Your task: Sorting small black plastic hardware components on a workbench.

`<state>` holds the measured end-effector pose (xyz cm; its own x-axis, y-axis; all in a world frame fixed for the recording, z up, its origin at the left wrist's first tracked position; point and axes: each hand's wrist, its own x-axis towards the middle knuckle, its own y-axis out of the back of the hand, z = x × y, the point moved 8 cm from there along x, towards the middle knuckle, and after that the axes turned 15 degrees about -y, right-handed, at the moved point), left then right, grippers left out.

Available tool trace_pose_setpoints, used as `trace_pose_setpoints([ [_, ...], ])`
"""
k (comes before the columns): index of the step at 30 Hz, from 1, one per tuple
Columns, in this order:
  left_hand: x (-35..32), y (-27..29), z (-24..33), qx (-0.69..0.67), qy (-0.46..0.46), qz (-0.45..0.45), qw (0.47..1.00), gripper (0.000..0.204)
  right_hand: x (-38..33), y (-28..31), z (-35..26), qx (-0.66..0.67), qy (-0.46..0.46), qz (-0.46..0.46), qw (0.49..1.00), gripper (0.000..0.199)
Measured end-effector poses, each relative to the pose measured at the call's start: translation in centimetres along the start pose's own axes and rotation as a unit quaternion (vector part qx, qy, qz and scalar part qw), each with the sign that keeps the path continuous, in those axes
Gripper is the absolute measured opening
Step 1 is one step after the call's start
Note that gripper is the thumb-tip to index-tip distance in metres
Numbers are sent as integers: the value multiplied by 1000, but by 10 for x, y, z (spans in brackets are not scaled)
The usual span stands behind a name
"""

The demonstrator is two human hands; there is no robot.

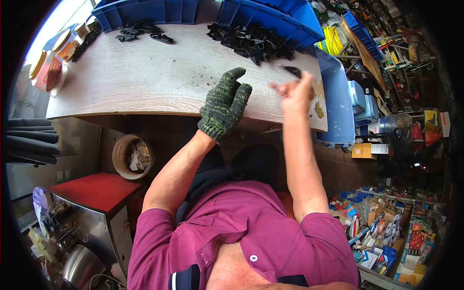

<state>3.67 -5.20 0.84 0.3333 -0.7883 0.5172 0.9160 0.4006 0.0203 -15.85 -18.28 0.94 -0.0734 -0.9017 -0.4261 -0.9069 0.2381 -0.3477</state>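
Note:
My left hand [224, 104], in a dark green knitted glove, is raised over the near edge of the pale wood-grain table [145, 72]. Its fingers and thumb stand apart, and nothing shows between them. My right hand [296, 93] is bare and smeared by motion above the table's right part. Just beyond its fingers is a small black piece [292, 71], also blurred; whether the fingers touch it cannot be made out. A heap of black plastic-looking parts [253, 41] lies farther back. Several more black parts [133, 31] lie at the back left.
Two blue bins, one at back left [145, 12] and one at back right [275, 19], border the table. A pale blue tub [336, 101] stands against its right side. Lidded jars [50, 72] line the left edge. A round waste bucket [131, 157] sits below, near a red-topped cabinet [96, 191].

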Motion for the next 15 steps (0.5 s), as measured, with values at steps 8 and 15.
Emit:
trace_pose_setpoints([
  [8, 2, -5, 8, 59, -57, -6, 997, 33, 15, 13, -15, -129, 14, 86, 988, 29],
  [15, 2, -4, 9, 52, -48, -5, 997, 33, 23, -51, 21, -358, 11, -34, 933, 30],
])
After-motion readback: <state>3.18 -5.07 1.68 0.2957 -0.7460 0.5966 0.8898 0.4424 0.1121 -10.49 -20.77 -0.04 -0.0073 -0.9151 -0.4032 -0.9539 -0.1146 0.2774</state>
